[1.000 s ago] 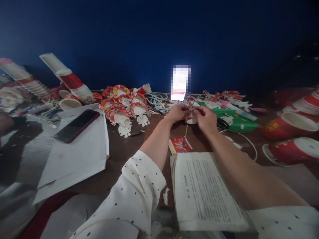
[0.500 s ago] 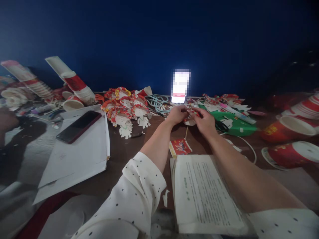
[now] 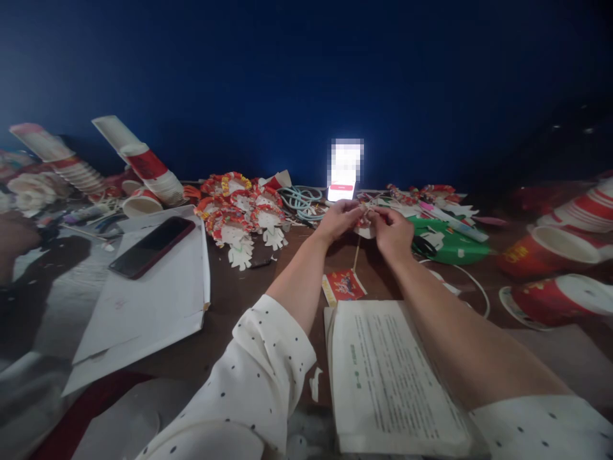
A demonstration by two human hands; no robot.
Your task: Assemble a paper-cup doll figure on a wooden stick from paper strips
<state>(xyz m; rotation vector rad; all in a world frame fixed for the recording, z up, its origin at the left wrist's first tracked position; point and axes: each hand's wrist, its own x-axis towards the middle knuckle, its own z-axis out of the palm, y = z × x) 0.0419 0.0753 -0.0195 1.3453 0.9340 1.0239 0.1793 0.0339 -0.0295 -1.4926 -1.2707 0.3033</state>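
My left hand [image 3: 338, 220] and my right hand [image 3: 393, 235] meet near the table's back edge, fingers bent and pinched on a small red-and-white paper piece [image 3: 366, 231]. Fingers cover most of it, so its exact shape is hidden. Below it a thin pale strand [image 3: 357, 253] runs down to a red printed card [image 3: 345, 284] on the table. Left of my hands lies a pile of red, yellow and white paper crafts [image 3: 239, 207] with fringed white ends. A lit phone [image 3: 343, 167] stands upright behind my hands.
A thick book [image 3: 397, 377] lies between my forearms. To the left are a dark phone [image 3: 152, 246] on white folders [image 3: 163, 313] and stacked paper cups [image 3: 149, 167]. Green paper [image 3: 450, 239], scissors [image 3: 426, 246] and red cups [image 3: 550, 249] sit right. Another person's hand [image 3: 14, 233] shows far left.
My right fingers have shifted slightly on the paper piece, and more of its white lower part shows. The whole view has moved a little; both hands remain together.
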